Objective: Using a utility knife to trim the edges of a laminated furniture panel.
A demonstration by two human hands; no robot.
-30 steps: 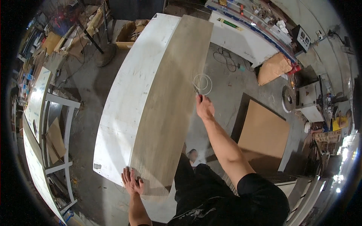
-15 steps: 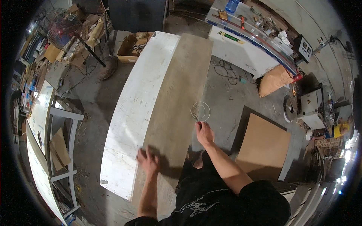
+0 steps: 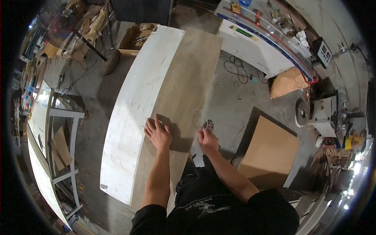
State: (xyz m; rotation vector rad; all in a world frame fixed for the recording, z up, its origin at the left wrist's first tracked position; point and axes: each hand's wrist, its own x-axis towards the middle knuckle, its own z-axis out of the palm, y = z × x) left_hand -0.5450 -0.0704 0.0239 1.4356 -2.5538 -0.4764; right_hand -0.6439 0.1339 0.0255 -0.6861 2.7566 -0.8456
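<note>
A long wood-grain board lies on a white work table, along the table's right side. My left hand rests on the board near its left edge, fingers spread and palm down. At the board's right edge, my right hand is closed round a small hand tool with a grey, rounded head and some red on it. A thin, pale curled strip loops beside the tool, over the board's edge. The tool's contact with the edge is too small to make out.
Right of me, a brown panel lies low. A white machine with tools on top stands at the far right, near cables on the floor. Left are a white metal frame, a standing fan and a cardboard box.
My left hand has slid forward along the board and its fingers have spread. My right hand has shifted slightly back and left, and the tool's head now shows. The whole view has shifted a little.
</note>
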